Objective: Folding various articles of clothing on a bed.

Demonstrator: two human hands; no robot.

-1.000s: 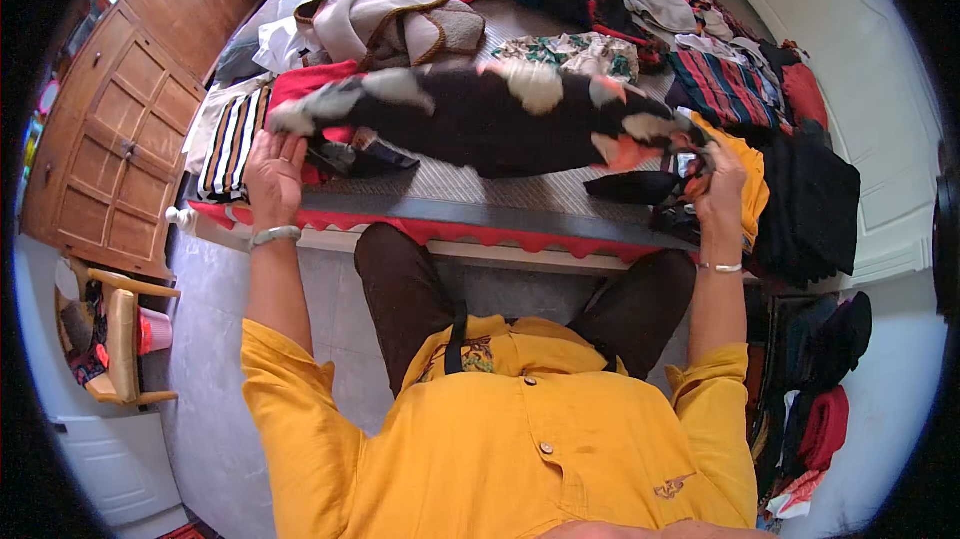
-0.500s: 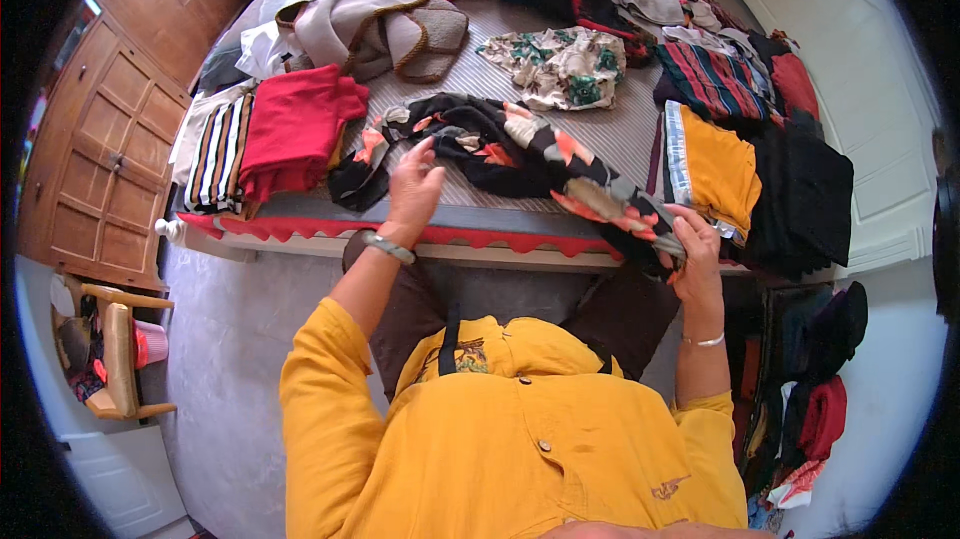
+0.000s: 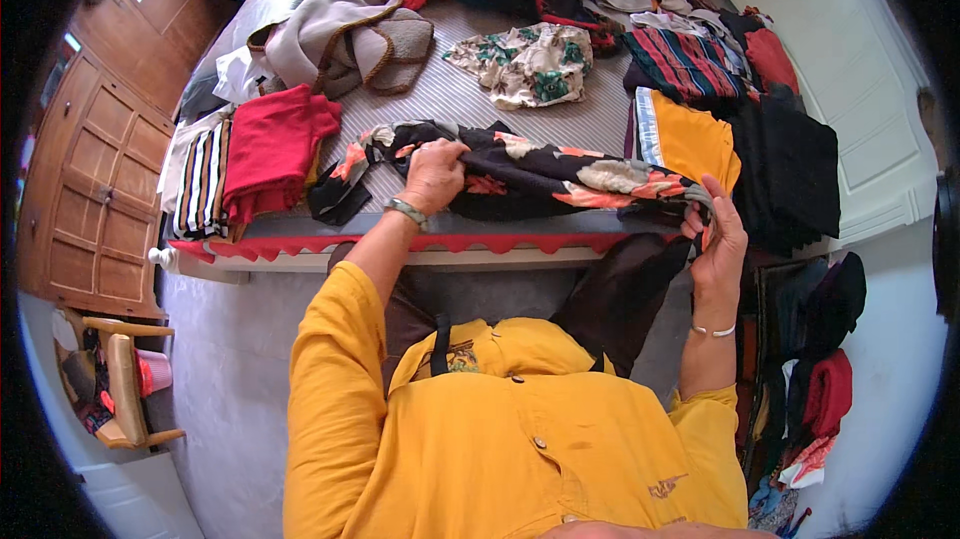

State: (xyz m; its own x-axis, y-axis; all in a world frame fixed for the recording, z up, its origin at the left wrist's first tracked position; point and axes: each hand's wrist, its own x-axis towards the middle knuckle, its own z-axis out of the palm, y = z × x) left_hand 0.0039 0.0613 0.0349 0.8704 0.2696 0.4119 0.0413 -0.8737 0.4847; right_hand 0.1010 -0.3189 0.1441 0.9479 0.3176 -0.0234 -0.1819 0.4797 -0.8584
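Observation:
A black garment with coral and grey flowers (image 3: 560,167) lies stretched sideways along the near edge of the bed. My left hand (image 3: 435,177) is closed on its upper edge, left of the middle. At its right end my right hand (image 3: 716,236) grips the bunched cloth, lifted a little past the bed's edge. The garment's left end rests loosely folded on the striped sheet (image 3: 470,59). What kind of garment it is, I cannot tell.
Left of it stand a folded red cloth (image 3: 270,154) and a striped one (image 3: 205,179). Folded yellow (image 3: 690,147) and black clothes (image 3: 785,174) are stacked at the right. Behind lie a cream floral garment (image 3: 530,64) and a grey blanket (image 3: 335,34). A chair (image 3: 125,389) stands at far left.
My left hand has gone from open above the garment to gripping it. My right hand has moved right with its end, pulling the cloth straighter. The view has shifted slightly.

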